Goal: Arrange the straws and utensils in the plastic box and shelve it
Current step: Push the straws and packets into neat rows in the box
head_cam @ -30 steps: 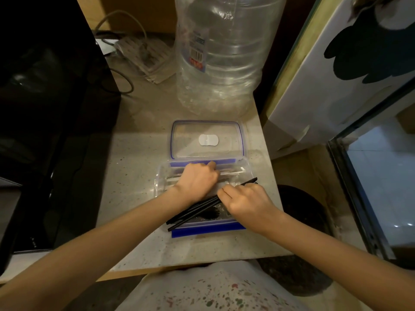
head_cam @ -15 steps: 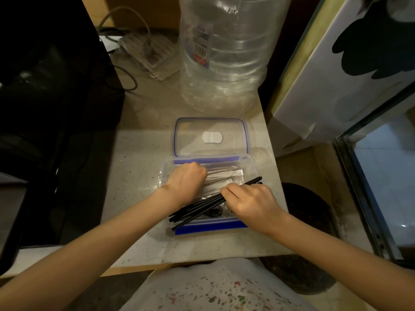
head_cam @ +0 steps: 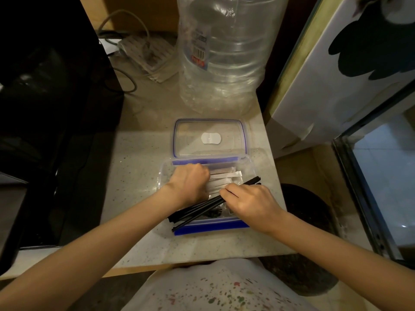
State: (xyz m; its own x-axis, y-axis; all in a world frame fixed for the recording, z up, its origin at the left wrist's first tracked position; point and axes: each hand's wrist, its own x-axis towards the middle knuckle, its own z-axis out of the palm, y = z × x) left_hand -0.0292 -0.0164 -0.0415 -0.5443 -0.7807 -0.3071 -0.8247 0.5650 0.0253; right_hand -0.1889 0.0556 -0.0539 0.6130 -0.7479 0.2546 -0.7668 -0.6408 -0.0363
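A clear plastic box (head_cam: 248, 163) with blue clips stands on the stone counter, its lid (head_cam: 210, 138) lying flat just behind it. Paper-wrapped items (head_cam: 225, 176) lie inside the box. A bundle of black straws (head_cam: 197, 209) lies diagonally across the box, its ends sticking out past the front-left and right rims. My left hand (head_cam: 188, 184) is curled inside the left part of the box, on the wrapped items; what it grips is hidden. My right hand (head_cam: 249, 203) rests fingers-down on the black straws.
A large clear water jug (head_cam: 222, 55) stands right behind the lid. A black appliance (head_cam: 49, 113) fills the left side. Cables and a power strip (head_cam: 143, 52) lie at the back. A white board (head_cam: 336, 75) leans at the right, past the counter edge (head_cam: 272, 153).
My left hand has slid a little left inside the box, uncovering more white wrapped items. The straws and my right hand have stayed in nearly the same place.
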